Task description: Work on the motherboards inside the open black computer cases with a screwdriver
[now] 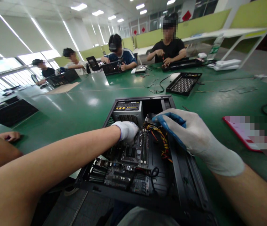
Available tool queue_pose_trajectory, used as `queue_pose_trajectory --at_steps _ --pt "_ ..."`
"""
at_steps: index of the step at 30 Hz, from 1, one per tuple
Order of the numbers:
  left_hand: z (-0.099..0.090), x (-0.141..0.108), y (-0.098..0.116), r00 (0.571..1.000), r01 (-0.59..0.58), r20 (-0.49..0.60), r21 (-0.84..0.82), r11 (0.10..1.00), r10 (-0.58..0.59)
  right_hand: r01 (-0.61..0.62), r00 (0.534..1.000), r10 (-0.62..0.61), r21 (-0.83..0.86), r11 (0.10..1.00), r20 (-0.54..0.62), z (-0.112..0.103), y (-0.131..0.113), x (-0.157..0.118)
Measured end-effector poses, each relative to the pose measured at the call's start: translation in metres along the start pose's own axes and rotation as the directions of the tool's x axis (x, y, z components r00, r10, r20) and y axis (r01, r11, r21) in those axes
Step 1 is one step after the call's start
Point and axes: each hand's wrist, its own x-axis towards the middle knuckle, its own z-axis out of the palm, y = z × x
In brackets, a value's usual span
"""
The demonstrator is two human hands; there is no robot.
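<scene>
An open black computer case point(182, 175) lies at the near edge of the green table, with a motherboard point(131, 153) inside. My left hand point(128, 131), in a white glove, reaches to the top of the board below the power supply point(127, 110); its fingertips are hidden. Over the case's right side is my right hand point(185, 128), in a white glove with blue fingers. Its thumb and fingers are bent together near a connector end of the cable bundle; what they grip is too small to name. Yellow, red and black cables point(163, 141) hang below it.
A red-edged phone point(248, 135) lies on the green table point(77, 116) at right. Beyond the case sit a black panel with metal parts point(184, 83) and loose cables. Several people work across the table; a person's hand point(11, 136) rests at left.
</scene>
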Motion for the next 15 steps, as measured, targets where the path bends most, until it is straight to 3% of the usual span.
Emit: queue_pose_trajectory --at_steps 7,10,13,15 --pt "-0.005 -0.011 0.0 0.998 0.061 -0.027 -0.033 0.998 -0.062 -0.025 0.999 0.028 0.069 0.997 -0.036 0.001 0.002 0.0" --pt "-0.011 -0.026 0.002 0.991 0.072 -0.106 -0.089 0.993 -0.082 -0.025 0.987 0.036 0.073 0.997 -0.155 0.001 0.01 -0.006" --pt "-0.016 -0.044 0.007 0.97 0.018 -0.236 -0.14 0.99 -0.051 -0.137 0.94 0.166 0.117 0.984 -0.299 0.002 0.025 -0.022" --pt "-0.017 -0.057 0.012 0.95 -0.035 -0.311 -0.147 0.989 -0.013 -0.286 0.893 0.329 0.177 0.942 -0.306 0.003 0.039 -0.037"
